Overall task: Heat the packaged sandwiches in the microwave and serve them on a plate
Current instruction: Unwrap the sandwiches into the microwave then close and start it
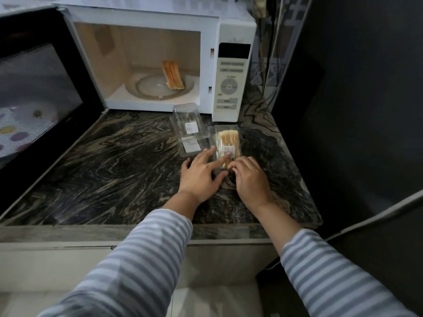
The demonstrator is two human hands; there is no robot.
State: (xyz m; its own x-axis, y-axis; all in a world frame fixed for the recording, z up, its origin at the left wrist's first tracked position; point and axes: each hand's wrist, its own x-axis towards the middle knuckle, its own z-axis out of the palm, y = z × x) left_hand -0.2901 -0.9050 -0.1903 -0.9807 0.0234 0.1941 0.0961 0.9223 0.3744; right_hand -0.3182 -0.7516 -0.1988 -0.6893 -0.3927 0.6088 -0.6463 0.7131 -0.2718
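Two hands worked at the near end of a sealed sandwich pack (228,145) on the dark marbled table (114,170): the left hand (201,173) lay flat, fingers straight across the pack, while the right hand (248,177) curled its fingertips onto the pack's edge. Just left lay an empty clear pack (187,131). Beyond, the microwave (231,72) stood open, one unwrapped sandwich (172,75) on its plate (146,88).
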